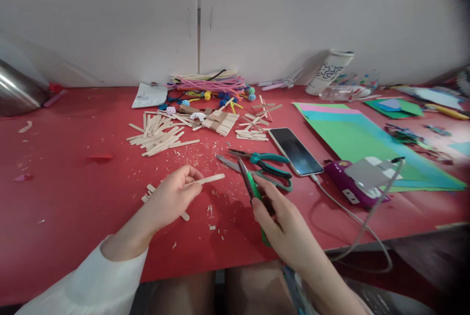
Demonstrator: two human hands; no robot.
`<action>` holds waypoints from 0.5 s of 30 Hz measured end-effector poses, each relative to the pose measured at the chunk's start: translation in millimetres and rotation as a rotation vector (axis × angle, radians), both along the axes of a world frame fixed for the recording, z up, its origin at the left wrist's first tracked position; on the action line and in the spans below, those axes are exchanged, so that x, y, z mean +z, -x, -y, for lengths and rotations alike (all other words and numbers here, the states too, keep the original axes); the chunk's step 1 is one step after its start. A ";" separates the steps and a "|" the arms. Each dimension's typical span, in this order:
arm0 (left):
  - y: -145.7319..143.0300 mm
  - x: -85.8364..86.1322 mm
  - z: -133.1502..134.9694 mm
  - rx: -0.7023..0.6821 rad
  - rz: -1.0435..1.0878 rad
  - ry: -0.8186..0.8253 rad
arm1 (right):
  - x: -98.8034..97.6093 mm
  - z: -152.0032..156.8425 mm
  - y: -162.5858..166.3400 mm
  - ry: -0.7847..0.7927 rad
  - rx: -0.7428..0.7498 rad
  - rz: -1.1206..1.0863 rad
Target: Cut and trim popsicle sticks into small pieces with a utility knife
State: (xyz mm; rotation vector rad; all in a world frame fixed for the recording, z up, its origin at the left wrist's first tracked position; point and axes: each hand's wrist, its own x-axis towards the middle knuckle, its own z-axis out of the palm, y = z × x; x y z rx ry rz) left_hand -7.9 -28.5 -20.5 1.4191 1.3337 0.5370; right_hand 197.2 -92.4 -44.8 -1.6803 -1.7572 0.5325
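Observation:
My left hand (172, 197) pinches a wooden craft stick (210, 179), which points right over the red table (69, 192). My right hand (282, 227) is closed on green-handled pliers (249, 182), whose jaws point up and left, a little right of the stick's free end. Beside my left hand lie a few short cut sticks (150, 191). Wood chips (213, 212) are scattered between my hands.
Teal scissors (270, 165) and a phone (295, 151) lie just beyond my right hand. A purple device (352, 185) with a cable sits right of them. Loose sticks (159, 136), a stick panel (221, 122), pipe cleaners (211, 84) and coloured paper (352, 133) fill the back.

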 end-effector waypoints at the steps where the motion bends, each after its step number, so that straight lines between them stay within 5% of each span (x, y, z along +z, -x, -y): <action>1: -1.3 -1.7 4.7 -0.052 -0.066 -0.048 | -2.0 6.9 -0.3 -0.008 -0.016 -0.056; 10: -13.6 -17.9 10.7 -0.330 -0.614 -0.849 | -11.7 42.0 3.6 0.007 0.026 -0.088; 15: -12.4 -28.4 9.0 -0.399 -0.641 -0.859 | -9.0 48.5 9.1 -0.029 0.128 -0.007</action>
